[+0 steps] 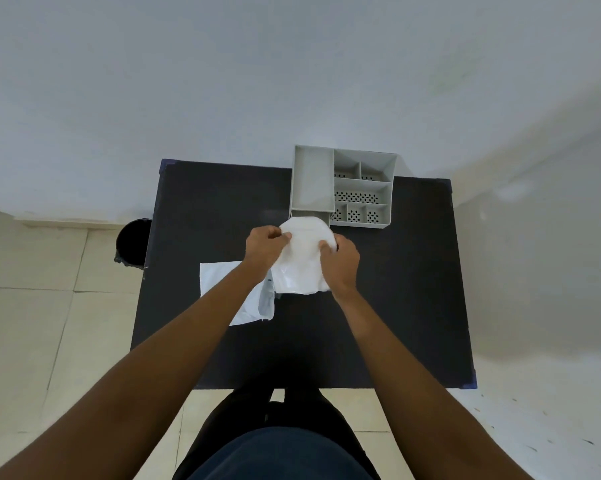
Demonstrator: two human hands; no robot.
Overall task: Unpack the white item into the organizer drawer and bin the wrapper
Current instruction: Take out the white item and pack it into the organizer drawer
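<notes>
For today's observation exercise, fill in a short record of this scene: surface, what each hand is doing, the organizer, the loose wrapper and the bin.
surface: black table
left hand: grips the left edge of the white item
right hand: grips its right edge
white item: held above the table, just in front of the organizer
organizer: grey, far side of table, its drawer pulled out and empty
wrapper: flat on the table, under the left forearm
bin: black, on the floor left of the table

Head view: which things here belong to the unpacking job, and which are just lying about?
Job: white item in left hand and right hand; grey organizer; black bin.
Lying about: white mailer bag; black table.
</notes>
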